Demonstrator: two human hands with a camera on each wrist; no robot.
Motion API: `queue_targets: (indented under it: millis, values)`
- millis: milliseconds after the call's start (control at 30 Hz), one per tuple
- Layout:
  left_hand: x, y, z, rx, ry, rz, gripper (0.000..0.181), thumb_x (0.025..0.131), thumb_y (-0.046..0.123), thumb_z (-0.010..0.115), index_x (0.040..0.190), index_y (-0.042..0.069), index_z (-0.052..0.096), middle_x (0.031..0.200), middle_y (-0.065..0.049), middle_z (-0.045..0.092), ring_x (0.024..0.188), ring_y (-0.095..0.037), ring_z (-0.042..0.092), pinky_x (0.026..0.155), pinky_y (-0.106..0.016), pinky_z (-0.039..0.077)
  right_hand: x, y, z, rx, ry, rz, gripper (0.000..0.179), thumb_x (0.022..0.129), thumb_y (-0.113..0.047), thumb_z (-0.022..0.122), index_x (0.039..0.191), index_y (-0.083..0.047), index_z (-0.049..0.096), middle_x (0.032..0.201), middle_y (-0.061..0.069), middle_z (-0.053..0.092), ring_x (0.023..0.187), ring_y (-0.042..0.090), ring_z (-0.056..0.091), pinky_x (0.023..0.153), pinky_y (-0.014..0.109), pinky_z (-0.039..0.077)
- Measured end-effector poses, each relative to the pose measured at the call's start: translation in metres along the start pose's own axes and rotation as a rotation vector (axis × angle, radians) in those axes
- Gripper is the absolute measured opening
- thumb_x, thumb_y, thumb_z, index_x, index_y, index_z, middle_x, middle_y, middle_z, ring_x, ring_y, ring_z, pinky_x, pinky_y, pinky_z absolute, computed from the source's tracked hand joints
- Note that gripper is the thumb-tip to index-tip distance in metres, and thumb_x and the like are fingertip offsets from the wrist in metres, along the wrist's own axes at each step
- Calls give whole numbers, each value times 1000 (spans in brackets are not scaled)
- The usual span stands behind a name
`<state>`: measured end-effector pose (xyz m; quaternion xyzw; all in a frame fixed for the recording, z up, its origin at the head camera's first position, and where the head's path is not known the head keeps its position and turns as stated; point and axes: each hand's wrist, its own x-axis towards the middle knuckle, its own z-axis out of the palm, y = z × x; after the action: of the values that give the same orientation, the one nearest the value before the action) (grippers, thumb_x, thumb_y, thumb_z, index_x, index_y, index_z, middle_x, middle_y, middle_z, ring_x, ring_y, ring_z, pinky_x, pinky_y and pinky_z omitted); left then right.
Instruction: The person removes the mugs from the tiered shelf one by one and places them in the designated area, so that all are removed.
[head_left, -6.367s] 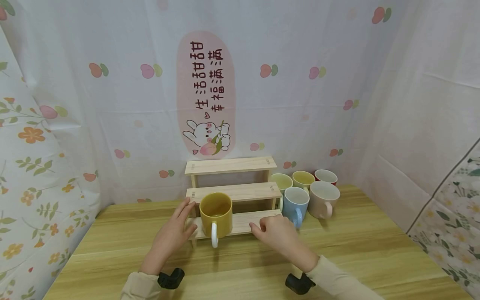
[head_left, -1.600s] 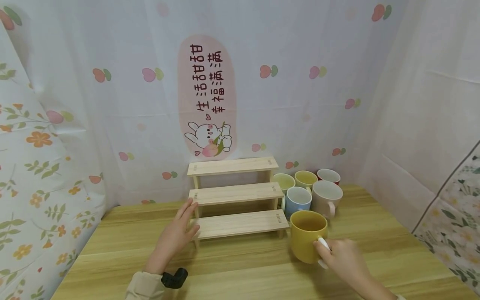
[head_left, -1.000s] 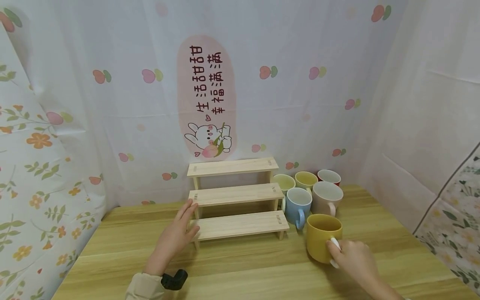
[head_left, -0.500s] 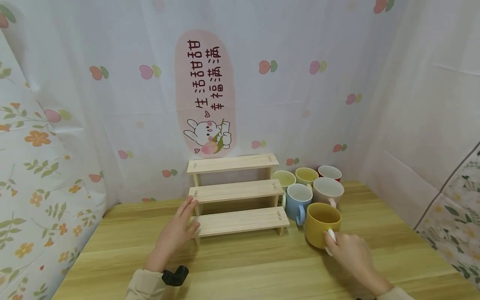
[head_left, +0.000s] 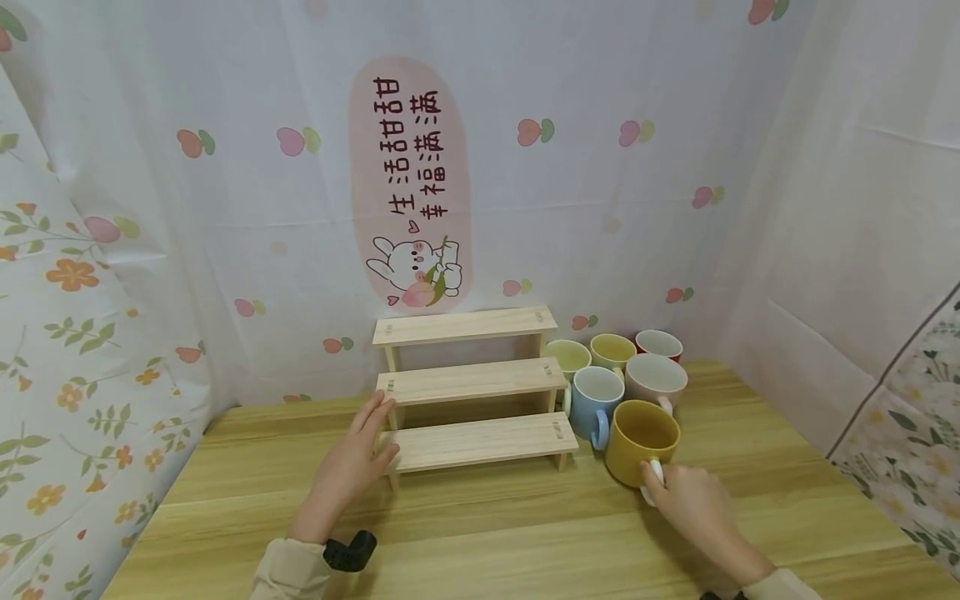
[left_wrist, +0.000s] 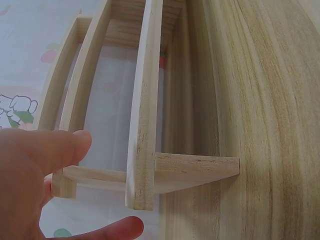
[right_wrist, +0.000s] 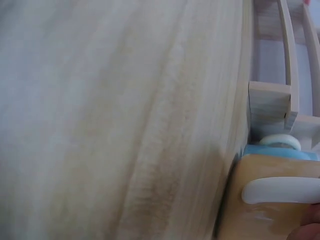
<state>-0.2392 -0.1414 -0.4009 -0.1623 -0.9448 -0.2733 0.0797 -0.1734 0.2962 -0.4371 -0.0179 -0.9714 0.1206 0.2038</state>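
My right hand (head_left: 693,504) grips the white handle (head_left: 655,477) of a mustard-yellow mug (head_left: 636,457), which stands upright at the front of a group of mugs. In the right wrist view, that mug (right_wrist: 252,220) sits low at the tabletop, with fingertips at its handle. Right behind it is a light blue mug (head_left: 595,400), its handle facing forward. My left hand (head_left: 347,471) lies at the left end of a three-step wooden shelf (head_left: 480,442), fingers extended. In the left wrist view, thumb and fingers spread around the shelf's end (left_wrist: 141,175).
Behind the yellow mug stand a pale pink mug (head_left: 660,377), a pale green mug (head_left: 572,357), a light yellow mug (head_left: 612,348) and a red mug with white inside (head_left: 660,343). A patterned curtain (head_left: 585,208) hangs behind the wooden table (head_left: 480,550).
The yellow mug was on the lowest step; the right hand took its handle and carried it right to the mugs. Lately it has shifted slightly back. The left hand stays at the shelf.
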Motion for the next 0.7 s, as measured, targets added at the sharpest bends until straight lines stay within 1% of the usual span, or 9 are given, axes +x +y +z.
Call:
queue_targets:
  millis: [100,267,500,700]
  values:
    - [0,0,-1,-1,-6,-8,66,92,16,64,149,11,31,158,-10,21,66,-14,59,48,-25,36,2,-1,0,4,-23,13,50,93,-33,55,50,-13,40,49,4,47,43,23,44,38,37,30]
    - [0,0,-2,0,-19,-14,66,93,17,63,150,11,30,159,-10,19,59,-10,54,48,-25,36,5,-1,1,3,-39,35,49,92,-33,55,50,-13,41,49,6,48,44,24,45,39,38,30]
    - [0,0,0,10,-8,-10,65,93,17,64,149,11,31,158,-10,21,56,-10,51,47,-25,35,8,-2,2,11,-70,66,51,94,-35,53,50,-13,39,49,5,46,45,22,43,39,36,30]
    - [0,0,1,13,2,-10,66,92,17,64,149,11,32,158,-9,22,57,-9,51,47,-24,35,8,-3,0,11,-83,64,51,94,-35,52,50,-12,40,50,5,46,45,22,43,39,36,30]
